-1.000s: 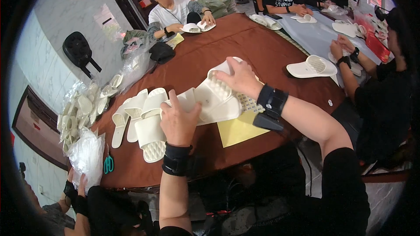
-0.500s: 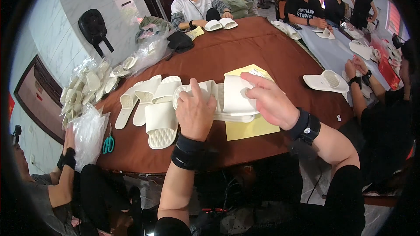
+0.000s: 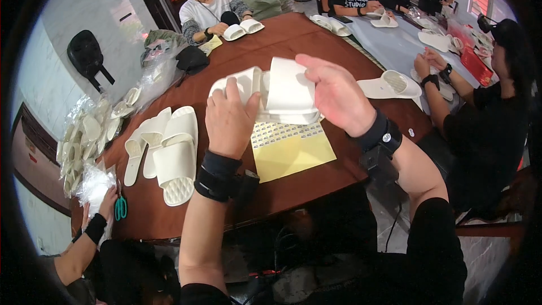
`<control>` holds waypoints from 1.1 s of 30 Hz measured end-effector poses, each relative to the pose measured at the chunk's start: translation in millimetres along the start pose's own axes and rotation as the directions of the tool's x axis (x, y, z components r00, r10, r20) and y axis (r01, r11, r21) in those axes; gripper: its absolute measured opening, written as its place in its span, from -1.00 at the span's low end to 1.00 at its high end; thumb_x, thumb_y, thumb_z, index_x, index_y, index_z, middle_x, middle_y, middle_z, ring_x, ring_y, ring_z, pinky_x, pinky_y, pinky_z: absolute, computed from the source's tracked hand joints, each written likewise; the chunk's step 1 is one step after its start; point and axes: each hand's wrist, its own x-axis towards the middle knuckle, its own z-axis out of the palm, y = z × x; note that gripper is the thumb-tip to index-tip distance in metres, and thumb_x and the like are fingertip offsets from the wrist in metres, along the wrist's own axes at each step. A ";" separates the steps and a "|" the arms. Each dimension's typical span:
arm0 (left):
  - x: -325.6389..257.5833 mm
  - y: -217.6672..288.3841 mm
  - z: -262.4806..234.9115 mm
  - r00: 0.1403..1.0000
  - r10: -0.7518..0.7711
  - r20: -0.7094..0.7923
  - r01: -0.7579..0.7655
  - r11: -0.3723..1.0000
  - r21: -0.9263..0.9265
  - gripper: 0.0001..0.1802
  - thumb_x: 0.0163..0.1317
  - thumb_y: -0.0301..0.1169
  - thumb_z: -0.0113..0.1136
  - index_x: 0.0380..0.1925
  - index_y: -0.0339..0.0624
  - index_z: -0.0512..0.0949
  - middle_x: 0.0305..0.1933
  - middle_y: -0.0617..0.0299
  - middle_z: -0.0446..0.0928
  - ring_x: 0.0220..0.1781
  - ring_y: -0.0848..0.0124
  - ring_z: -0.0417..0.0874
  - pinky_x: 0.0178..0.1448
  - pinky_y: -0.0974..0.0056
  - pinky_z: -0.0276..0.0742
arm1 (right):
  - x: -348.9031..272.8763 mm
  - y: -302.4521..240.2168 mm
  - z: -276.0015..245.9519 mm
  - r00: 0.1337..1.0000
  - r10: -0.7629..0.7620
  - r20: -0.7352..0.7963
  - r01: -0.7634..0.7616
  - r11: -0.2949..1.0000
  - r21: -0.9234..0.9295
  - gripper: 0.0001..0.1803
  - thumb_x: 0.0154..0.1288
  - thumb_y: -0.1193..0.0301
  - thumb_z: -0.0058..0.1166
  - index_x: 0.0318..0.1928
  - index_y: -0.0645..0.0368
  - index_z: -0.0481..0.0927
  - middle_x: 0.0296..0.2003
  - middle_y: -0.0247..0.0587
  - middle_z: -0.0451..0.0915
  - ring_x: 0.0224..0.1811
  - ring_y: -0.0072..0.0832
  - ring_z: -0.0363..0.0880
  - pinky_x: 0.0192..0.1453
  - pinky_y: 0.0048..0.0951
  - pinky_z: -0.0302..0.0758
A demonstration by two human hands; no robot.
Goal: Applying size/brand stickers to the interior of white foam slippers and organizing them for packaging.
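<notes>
Head view: the left hand (image 3: 228, 120) and right hand (image 3: 337, 95) hold a pair of white slippers (image 3: 276, 95) above the brown table (image 3: 316, 186), fingers curled around the stacked soles, the left gripping the toe end, the right the strap side. The slippers look light, soft and bendable, best gripped across the sole edges. Directly below lies a yellow sticker sheet (image 3: 291, 149); further left more white slippers (image 3: 166, 149) rest on the table, with bagged slippers (image 3: 90, 130) beyond.
</notes>
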 end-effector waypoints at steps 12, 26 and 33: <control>-24.1 -26.8 -11.8 0.964 0.079 0.256 -0.014 0.969 -0.248 -0.58 0.25 -0.35 0.32 0.04 -0.34 0.51 0.14 -0.17 0.53 0.18 -0.12 0.53 0.25 0.00 0.46 | 50.7 31.4 -106.7 0.992 0.074 -0.107 -0.100 0.958 -0.268 -0.53 0.39 0.51 0.02 0.27 0.41 0.40 0.12 -0.04 0.54 0.14 -0.33 0.55 0.26 -0.29 0.47; -145.2 -162.9 -101.6 0.920 -0.334 0.208 0.353 0.933 -0.064 -0.66 0.22 -0.46 0.27 -0.01 -0.34 0.55 -0.02 -0.13 0.57 0.05 -0.06 0.58 0.14 0.03 0.51 | 39.1 32.1 -125.0 0.990 -0.102 -0.097 0.001 0.696 -0.718 -0.52 0.25 0.52 0.10 0.18 0.44 0.48 -0.12 -0.14 0.62 -0.18 -0.45 0.60 -0.15 -0.41 0.54; -191.9 -175.1 -86.2 0.770 -0.599 0.222 0.635 0.755 -0.164 -0.42 0.26 -0.43 0.24 0.28 -0.33 0.38 -0.12 -0.04 0.59 -0.16 0.26 0.61 -0.04 0.23 0.55 | 39.6 25.9 -141.2 0.925 -0.352 -0.145 0.062 0.517 -0.854 -0.50 0.27 0.50 0.13 0.23 0.35 0.49 0.05 -0.08 0.53 -0.02 -0.43 0.54 0.08 -0.42 0.52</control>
